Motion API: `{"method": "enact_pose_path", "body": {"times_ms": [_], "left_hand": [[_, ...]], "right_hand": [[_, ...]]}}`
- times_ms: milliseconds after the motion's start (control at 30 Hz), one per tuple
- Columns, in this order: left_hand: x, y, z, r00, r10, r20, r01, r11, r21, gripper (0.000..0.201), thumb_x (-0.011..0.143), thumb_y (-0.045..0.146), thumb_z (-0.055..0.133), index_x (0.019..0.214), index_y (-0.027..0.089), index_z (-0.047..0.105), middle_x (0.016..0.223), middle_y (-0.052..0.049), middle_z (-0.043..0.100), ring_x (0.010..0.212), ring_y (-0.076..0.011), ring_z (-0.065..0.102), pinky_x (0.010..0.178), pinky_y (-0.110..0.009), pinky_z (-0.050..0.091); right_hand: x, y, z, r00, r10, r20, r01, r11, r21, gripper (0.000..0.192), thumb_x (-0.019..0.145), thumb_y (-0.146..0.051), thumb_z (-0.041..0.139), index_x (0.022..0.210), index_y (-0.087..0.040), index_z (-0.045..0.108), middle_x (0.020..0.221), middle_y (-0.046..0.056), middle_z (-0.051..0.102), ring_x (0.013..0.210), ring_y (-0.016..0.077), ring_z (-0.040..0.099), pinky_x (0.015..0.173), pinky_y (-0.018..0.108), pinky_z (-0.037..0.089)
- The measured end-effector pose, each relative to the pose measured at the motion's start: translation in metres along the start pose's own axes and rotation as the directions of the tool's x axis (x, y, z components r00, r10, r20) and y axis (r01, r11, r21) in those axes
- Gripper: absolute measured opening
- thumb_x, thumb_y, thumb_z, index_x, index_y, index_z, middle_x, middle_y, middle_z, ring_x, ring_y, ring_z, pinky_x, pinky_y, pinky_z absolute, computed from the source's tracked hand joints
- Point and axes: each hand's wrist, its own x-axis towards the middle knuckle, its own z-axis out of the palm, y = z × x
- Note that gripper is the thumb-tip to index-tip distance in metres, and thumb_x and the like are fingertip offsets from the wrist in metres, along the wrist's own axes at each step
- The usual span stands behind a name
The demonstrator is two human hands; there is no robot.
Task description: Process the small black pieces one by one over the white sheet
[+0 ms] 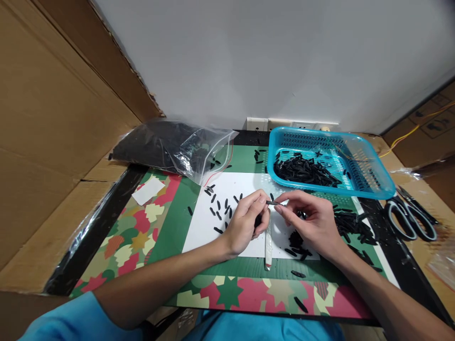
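My left hand (245, 222) and my right hand (313, 222) meet over a white sheet (199, 227) at the middle of the table. Between both sets of fingertips I pinch one small black piece (274, 202). My left hand also grips a slim white tool (268, 246) that points down toward me. Several loose black pieces (220, 208) lie scattered on the sheet to the left. A small heap of black pieces (296, 241) lies under my right hand.
A blue plastic basket (377, 182) with black pieces stands at the back right. A clear bag (177, 147) of black pieces lies back left. Scissors (408, 220) rest at the right. Cardboard walls rise on the left. A patterned mat (135, 237) covers the table.
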Motion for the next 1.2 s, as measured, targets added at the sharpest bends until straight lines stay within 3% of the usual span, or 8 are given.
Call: {"method": "enact_pose_path", "body": {"times_ms": [233, 600, 833, 1200], "left_hand": [[0.0005, 0.0034, 0.0021, 1.0, -0.004, -0.019, 0.005, 0.999, 0.033, 0.042, 0.109, 0.054, 0.048, 0.081, 0.022, 0.045, 0.048, 0.009, 0.045, 0.038, -0.0065, 0.032, 0.039, -0.017, 0.025], [0.0008, 0.001, 0.0014, 1.0, 0.01, -0.029, -0.009, 0.999, 0.052, 0.045, 0.109, 0.056, 0.048, 0.079, 0.022, 0.045, 0.047, 0.009, 0.043, 0.038, -0.006, 0.03, 0.042, -0.018, 0.025], [0.0012, 0.0002, 0.0022, 0.998, 0.024, -0.06, -0.019, 0.997, 0.068, 0.048, 0.108, 0.056, 0.051, 0.074, 0.022, 0.042, 0.047, 0.009, 0.043, 0.039, -0.0057, 0.031, 0.042, -0.019, 0.025], [0.0018, -0.0023, 0.0004, 0.999, 0.049, -0.024, -0.046, 0.995, 0.091, 0.051, 0.109, 0.055, 0.051, 0.071, 0.023, 0.041, 0.046, 0.008, 0.041, 0.039, -0.0059, 0.031, 0.042, -0.019, 0.024]], "right_hand": [[-0.0022, 0.0011, -0.0008, 0.998, 0.057, -0.004, -0.057, 0.998, -0.012, 0.02, 0.098, -0.038, 0.073, 0.097, -0.019, 0.081, 0.066, 0.0, 0.067, 0.053, 0.0121, 0.055, 0.051, 0.025, 0.041], [-0.0011, -0.001, -0.0004, 0.999, 0.037, -0.023, -0.037, 0.999, -0.005, 0.017, 0.098, -0.034, 0.074, 0.097, -0.019, 0.082, 0.063, -0.002, 0.066, 0.052, 0.0112, 0.054, 0.051, 0.024, 0.041], [-0.0019, -0.0012, -0.0006, 0.999, 0.046, -0.003, -0.046, 0.999, 0.013, 0.021, 0.102, -0.037, 0.069, 0.098, -0.018, 0.079, 0.063, -0.002, 0.065, 0.053, 0.0117, 0.056, 0.051, 0.023, 0.043], [-0.0007, -0.0019, -0.0006, 0.997, 0.052, 0.051, -0.052, 0.999, 0.006, 0.029, 0.104, -0.041, 0.065, 0.087, -0.018, 0.072, 0.061, -0.002, 0.062, 0.053, 0.0122, 0.054, 0.053, 0.024, 0.043]]}}
